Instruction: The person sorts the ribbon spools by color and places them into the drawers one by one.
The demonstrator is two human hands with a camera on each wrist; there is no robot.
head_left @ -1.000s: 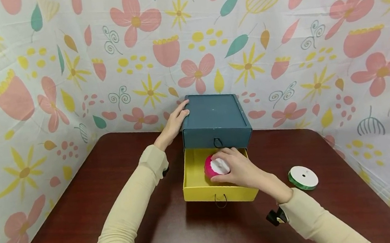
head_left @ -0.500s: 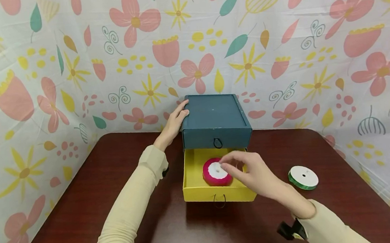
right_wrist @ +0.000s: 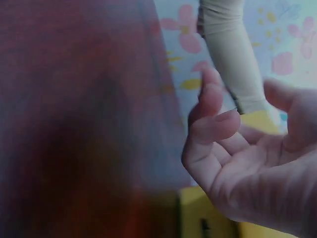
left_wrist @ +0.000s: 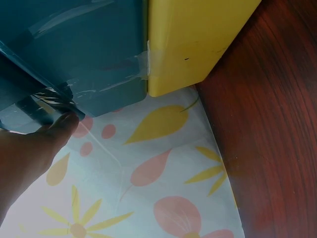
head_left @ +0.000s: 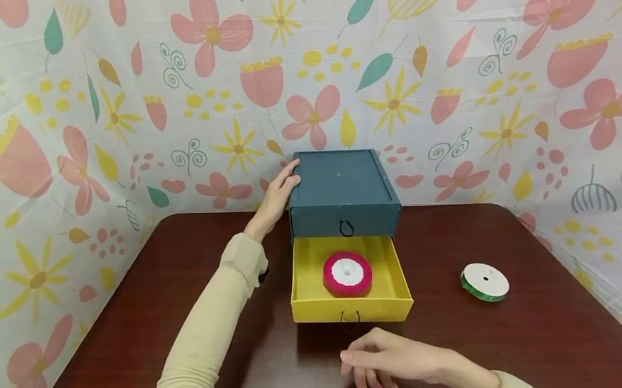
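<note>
A two-tier drawer box stands at the back of the table, its blue upper drawer unit [head_left: 341, 181] above a pulled-out yellow drawer [head_left: 352, 311]. Inside the yellow drawer lies a roll of pink ribbon [head_left: 348, 272] with a white centre. My left hand [head_left: 273, 204] rests against the blue unit's left side and top edge; the thumb [left_wrist: 62, 126] touches it in the left wrist view. In front of the drawer, my right hand [head_left: 391, 359] hovers with loosely bent fingers and nothing in it, as the right wrist view also shows.
A spool of green ribbon [head_left: 485, 281] with a white face lies on the dark wooden table [head_left: 445, 331], right of the drawer. Thin loop pulls hang on both drawer fronts. A flower-printed cloth [head_left: 165, 108] rises behind and beside the table.
My right hand has let go of the pink ribbon roll and pulled back out of the drawer, toward the near side. The roll stays in the drawer; my left hand has not moved.
</note>
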